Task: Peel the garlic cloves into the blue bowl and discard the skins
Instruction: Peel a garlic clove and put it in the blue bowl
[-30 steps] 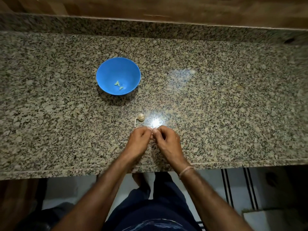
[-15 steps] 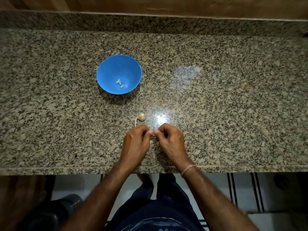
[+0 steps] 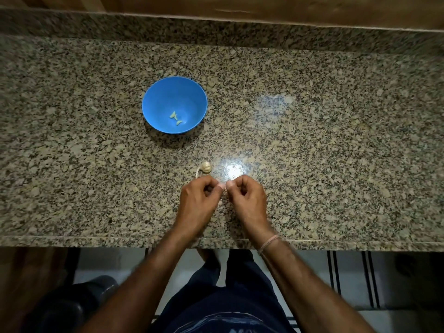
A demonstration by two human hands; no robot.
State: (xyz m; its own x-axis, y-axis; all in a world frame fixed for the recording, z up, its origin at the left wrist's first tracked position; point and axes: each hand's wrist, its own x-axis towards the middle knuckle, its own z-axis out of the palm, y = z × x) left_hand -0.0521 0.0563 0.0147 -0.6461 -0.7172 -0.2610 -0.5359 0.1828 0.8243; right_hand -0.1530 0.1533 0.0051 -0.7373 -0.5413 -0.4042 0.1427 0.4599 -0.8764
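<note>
Pinching a small garlic clove [image 3: 223, 186], mostly hidden, between curled fingertips of left hand [image 3: 201, 197] and right hand [image 3: 245, 197] over speckled granite counter [image 3: 336, 140]. Just beyond, pale garlic bulb [image 3: 206, 167]; farther back-left, round blue plastic bowl [image 3: 156, 99] holding peeled cloves [image 3: 176, 118].

One blue bowl [image 3: 153, 102], far left. Two peeled cloves [image 3: 173, 115] inside. One garlic bulb [image 3: 206, 167], near centre. Two hands, left hand [image 3: 198, 203] and right hand [image 3: 248, 200], pinching one mostly hidden clove [image 3: 223, 197].

left hand [image 3: 197, 203], right hand [image 3: 248, 201] | backs wider apart | fingers [image 3: 236, 181] tighter on clove [image 3: 223, 187]
</note>
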